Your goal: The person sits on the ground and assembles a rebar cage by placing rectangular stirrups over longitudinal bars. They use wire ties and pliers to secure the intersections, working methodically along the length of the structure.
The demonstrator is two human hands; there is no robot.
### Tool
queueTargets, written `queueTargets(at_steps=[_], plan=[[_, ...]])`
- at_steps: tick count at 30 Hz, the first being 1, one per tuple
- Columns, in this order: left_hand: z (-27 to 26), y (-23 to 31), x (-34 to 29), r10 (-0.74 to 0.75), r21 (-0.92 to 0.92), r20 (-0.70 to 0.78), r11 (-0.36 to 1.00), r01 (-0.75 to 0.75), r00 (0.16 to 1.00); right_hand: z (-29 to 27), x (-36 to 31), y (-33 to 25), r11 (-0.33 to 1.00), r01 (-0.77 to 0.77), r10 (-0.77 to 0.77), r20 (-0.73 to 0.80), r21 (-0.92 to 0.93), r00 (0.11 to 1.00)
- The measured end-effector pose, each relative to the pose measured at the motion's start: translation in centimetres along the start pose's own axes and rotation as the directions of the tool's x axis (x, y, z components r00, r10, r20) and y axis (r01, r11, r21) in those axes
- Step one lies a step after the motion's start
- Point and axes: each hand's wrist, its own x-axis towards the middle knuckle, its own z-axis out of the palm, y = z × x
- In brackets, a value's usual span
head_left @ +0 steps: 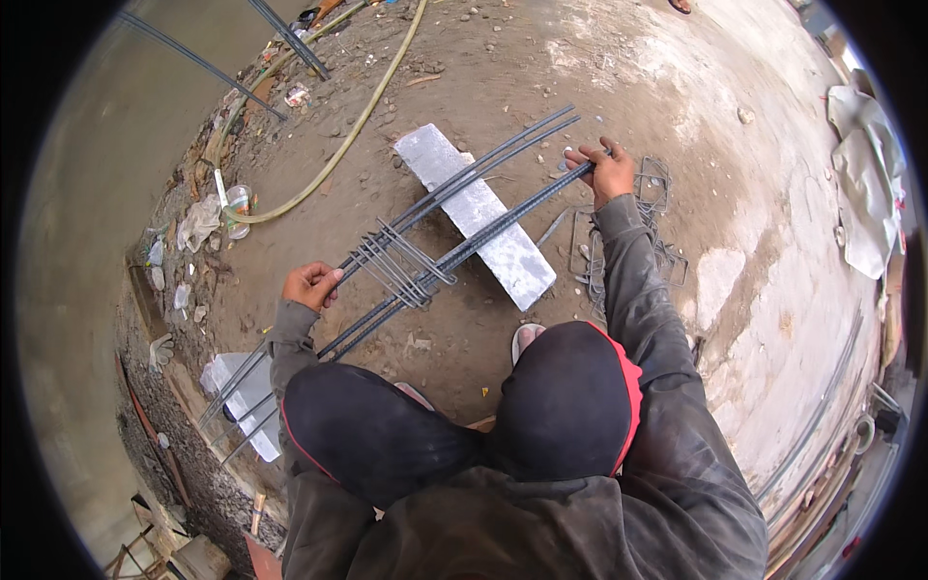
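Both hands grip rebar: the left hand [311, 285] closes on the near bars [387, 246], the right hand [609, 172] on the far rod's [503, 224] end. Stirrups [406, 266] ring the bars above a pale block [512, 256].

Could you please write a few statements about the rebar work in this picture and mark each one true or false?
1. The right hand grips the far end of a steel bar. True.
2. The left hand rests in the person's lap. False: it holds a bar near the stirrups.
3. The bars lie across a pale concrete block. True.
4. The yellowish hose lies across the bars. False: it runs over the dirt, apart from them, toward the upper left.
5. The loose wire stirrups lie on the ground beside the right forearm. True.
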Motion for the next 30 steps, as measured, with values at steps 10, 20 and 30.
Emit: queueTargets(at_steps=[10, 20, 30], plan=[[0.0, -0.9, -0.8, 0.034, 0.027, -0.081, 0.999, -0.032, 0.996, -0.7, -1.8, 0.7, 0.998, -0.028, 0.027, -0.011, -0.064, 1.000], [1.0, 0.0, -1.8, 0.287, 0.124, -0.255, 0.957, -0.263, 0.923, 1.8, -17.7, 4.4, 0.210, 0.462, -0.074, 0.457, -0.862, 0.887], [6.4, -12.9, -17.2, -0.121, -0.925, -0.344, 0.215, -0.314, 0.931, 4.7, -16.6, 3.5, 0.115, 0.437, 0.008, 0.441, -0.892, 0.898]])
